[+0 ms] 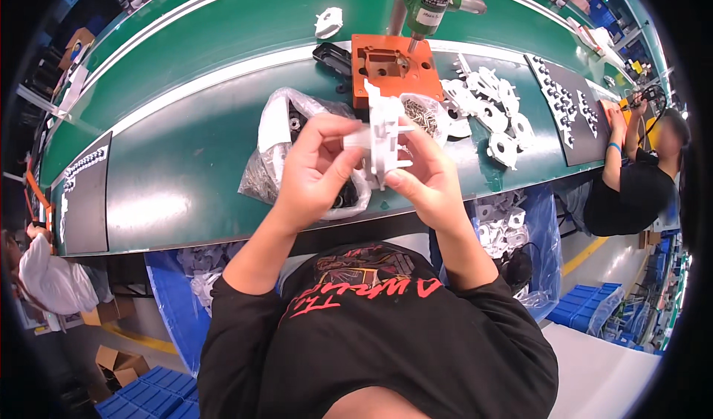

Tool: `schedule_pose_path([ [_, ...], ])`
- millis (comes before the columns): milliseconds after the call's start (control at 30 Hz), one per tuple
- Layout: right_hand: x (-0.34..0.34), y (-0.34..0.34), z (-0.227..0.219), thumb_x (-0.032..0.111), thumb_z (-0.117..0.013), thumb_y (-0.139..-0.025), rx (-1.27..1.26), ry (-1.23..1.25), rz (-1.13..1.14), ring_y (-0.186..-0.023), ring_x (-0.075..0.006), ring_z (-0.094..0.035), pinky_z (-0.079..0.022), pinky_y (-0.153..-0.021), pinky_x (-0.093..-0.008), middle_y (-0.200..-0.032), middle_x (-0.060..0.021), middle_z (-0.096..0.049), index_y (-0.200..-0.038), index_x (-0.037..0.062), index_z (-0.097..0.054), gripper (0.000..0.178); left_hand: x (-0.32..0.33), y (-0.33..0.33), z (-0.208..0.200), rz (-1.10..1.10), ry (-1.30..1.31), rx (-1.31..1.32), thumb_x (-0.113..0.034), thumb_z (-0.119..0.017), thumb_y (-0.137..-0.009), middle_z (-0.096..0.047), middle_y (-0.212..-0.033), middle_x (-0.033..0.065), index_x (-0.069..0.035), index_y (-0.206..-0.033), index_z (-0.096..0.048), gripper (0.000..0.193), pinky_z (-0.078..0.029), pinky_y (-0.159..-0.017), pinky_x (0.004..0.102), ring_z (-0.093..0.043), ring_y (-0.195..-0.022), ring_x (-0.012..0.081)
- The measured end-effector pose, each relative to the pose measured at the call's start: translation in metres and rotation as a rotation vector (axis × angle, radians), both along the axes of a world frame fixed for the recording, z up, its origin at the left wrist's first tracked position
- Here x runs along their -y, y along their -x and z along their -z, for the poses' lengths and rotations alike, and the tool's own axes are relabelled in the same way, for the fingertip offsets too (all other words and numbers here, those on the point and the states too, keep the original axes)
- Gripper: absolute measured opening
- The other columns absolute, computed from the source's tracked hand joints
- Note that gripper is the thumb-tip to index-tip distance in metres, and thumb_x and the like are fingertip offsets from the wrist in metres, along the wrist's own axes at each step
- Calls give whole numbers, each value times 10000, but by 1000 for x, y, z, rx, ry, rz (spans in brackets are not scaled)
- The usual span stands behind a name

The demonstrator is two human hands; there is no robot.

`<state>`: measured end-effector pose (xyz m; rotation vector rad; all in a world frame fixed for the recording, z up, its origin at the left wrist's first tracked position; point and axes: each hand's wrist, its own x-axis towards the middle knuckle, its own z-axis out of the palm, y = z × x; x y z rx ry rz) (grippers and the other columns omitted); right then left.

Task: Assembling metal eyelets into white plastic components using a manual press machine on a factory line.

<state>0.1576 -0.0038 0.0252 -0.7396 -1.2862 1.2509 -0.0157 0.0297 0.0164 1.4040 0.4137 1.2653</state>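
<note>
A white moulded plastic part (385, 133) with thin pegs along one side is held upright in front of my chest. My right hand (432, 178) is closed on its right side, thumb at the lower edge. From the left, my left hand (316, 168) pinches a small pale piece (357, 138) against the part; whether the two are joined I cannot tell. Beyond my hands is an orange fixture block (394, 59) beneath a green drill press (431, 7). A clear plastic bag (271, 133) of dark round parts lies behind my left hand, and a bag of small screws (422, 115) behind my right.
Several white plastic parts (494, 115) lie right of the fixture, another (328, 23) on the green belt (223, 40). Dark mats with small parts (568, 107) lie at both ends. Blue-lined bins (546, 233) of white parts flank me. Co-workers sit left and right.
</note>
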Motion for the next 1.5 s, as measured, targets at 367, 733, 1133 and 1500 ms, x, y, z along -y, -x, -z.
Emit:
schedule_pose_path([
  [367, 5, -6, 18, 128, -665, -804, -104, 121, -40, -1097, -210, -499, -407, -925, -338, -1208, -138, -512, -1339, -42, -360, 639, 4, -2, 14, -73, 11, -267, 13, -565, -863, -492, -930, 39, 22, -1051, -523, 193, -439, -687, 210, -548, -815, 84],
  [733, 6, -5, 25, 116, -673, -791, -70, 170, -116, -1062, -187, -517, -434, -883, -324, -1168, -119, -541, -1346, -20, -362, 651, 21, 2, 19, -160, -10, -265, 2, -614, -821, -500, -882, 45, 16, -1000, -555, 189, -414, -573, 194, -499, -698, 66],
  [1133, 9, -5, 40, 491, -427, -904, -815, 624, -463, -1193, -372, -456, -349, -996, -541, -1345, -167, -425, -1382, 64, -311, 651, 23, 14, -3, -290, -677, -749, -94, -734, -624, -547, -1199, 158, -54, -1140, -480, 576, -269, -1009, 484, -460, -1195, 344],
  [1500, 11, 3, 56, 544, -410, -897, -1164, 621, -701, -1177, -338, -462, -370, -981, -466, -1329, -134, -438, -1361, 93, -349, 650, 11, 0, 31, -138, -448, -439, -209, -809, -615, -536, -1198, 167, -73, -1115, -465, 622, -326, -999, 486, -506, -1126, 361],
])
